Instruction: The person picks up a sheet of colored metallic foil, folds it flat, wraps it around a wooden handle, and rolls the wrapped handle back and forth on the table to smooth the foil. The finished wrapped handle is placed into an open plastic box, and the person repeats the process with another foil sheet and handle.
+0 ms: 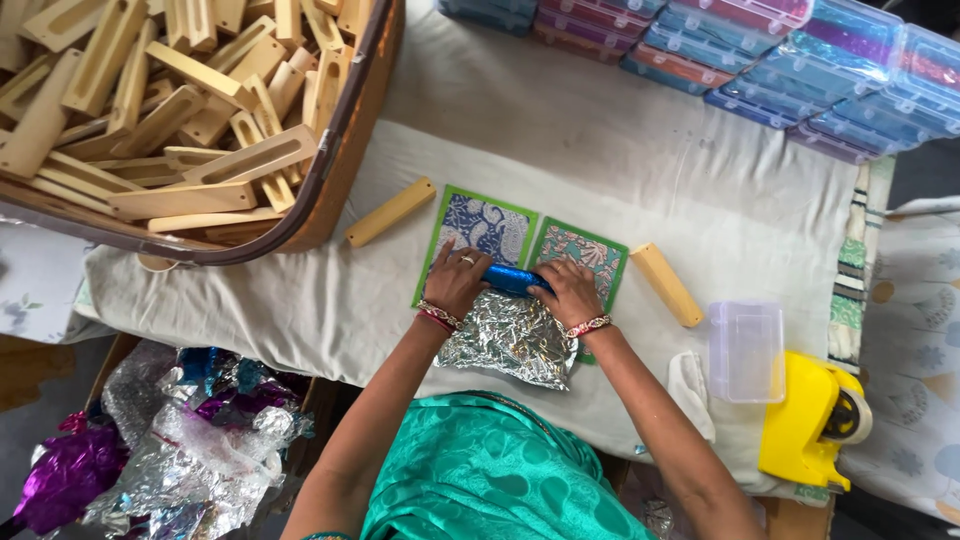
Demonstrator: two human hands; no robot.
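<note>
White cloth-covered table (620,180), both hands on shiny blue roll (512,279).

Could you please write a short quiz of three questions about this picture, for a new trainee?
1. True or false: both hands grip the shiny blue foil-wrapped block.
2. What lies under the wrists? A) crumpled silver foil sheet B) a newspaper C) a towel
3. Which hand is nearer the clear plastic lidded box?

Key: 1. True: the left hand and the right hand hold its two ends. 2. A. 3. The right hand.
</note>
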